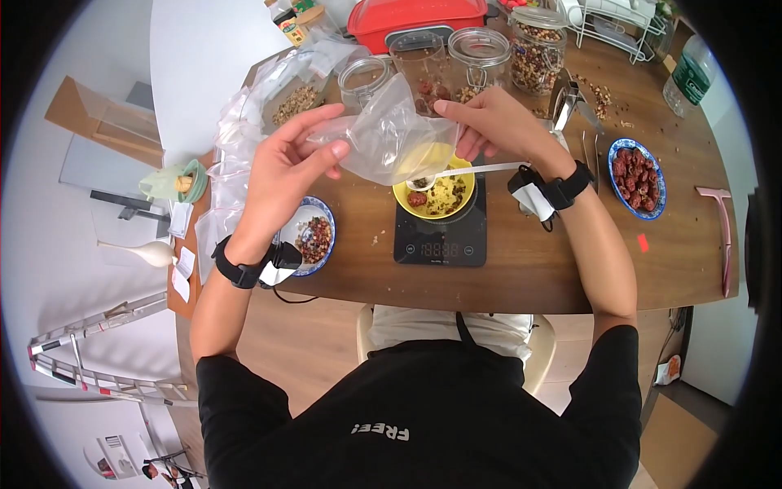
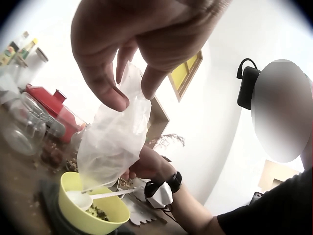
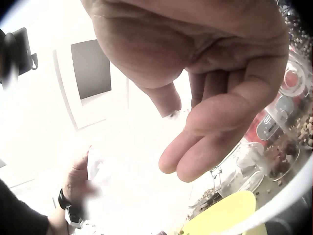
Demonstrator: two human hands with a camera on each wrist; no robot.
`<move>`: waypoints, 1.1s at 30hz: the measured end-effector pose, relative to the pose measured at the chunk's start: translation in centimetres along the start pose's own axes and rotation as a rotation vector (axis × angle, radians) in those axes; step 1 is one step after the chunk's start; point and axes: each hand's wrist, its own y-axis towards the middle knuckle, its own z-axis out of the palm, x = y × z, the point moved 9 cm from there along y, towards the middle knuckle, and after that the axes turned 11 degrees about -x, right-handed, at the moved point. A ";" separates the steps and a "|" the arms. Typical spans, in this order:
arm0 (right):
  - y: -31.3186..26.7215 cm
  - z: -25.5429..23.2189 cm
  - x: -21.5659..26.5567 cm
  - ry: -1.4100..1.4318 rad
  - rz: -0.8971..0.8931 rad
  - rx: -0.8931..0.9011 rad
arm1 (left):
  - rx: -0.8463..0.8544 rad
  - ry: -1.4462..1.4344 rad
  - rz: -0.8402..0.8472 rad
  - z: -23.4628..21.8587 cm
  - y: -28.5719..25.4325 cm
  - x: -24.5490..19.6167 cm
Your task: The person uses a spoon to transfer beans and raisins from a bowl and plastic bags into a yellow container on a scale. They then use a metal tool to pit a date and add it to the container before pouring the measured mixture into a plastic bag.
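Observation:
Both hands hold a clear plastic bag up over a yellow bowl. My left hand pinches one end between thumb and fingers. At the other end, my right hand grips the bag's edge with thumb and forefinger, its other fingers loosely bent. The bag's lower part hangs right over the bowl and overlaps its rim. Yellow crumbly food, dark bits and a red dried fruit lie in the bowl. A white long-handled spoon rests across it. Beneath stands a black kitchen scale.
A blue-rimmed bowl of mixed grains is at left, a plate of red dates at right. Behind stand glass jars and a red cooker. Plastic bags, tongs, a bottle and a pink peeler lie around.

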 end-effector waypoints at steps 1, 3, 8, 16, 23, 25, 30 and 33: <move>0.0 0.0 0.0 -0.001 0.005 -0.006 | 0.000 0.033 -0.016 -0.3 0.1 0.3; 0.1 0.0 0.0 0.005 0.004 -0.002 | -0.001 0.066 -0.030 -0.5 0.3 0.5; 0.0 0.1 -0.1 -0.015 0.004 0.010 | -0.017 -0.074 -0.121 -0.3 0.3 1.0; -0.4 0.4 0.2 0.087 0.053 0.079 | -0.127 -0.258 -0.162 -0.5 2.1 2.7; -0.1 1.8 -1.1 0.348 0.146 0.176 | -0.152 -0.307 -0.171 -0.7 2.7 3.6; -1.0 2.5 0.4 0.280 0.007 0.250 | -0.164 -0.310 -0.166 -0.7 2.6 3.6; -1.4 4.8 -0.2 0.292 -0.021 0.376 | -0.172 -0.307 -0.156 -0.6 2.4 3.3; -1.3 5.2 -0.8 0.311 0.038 0.380 | -0.137 -0.303 -0.149 -0.6 2.3 3.4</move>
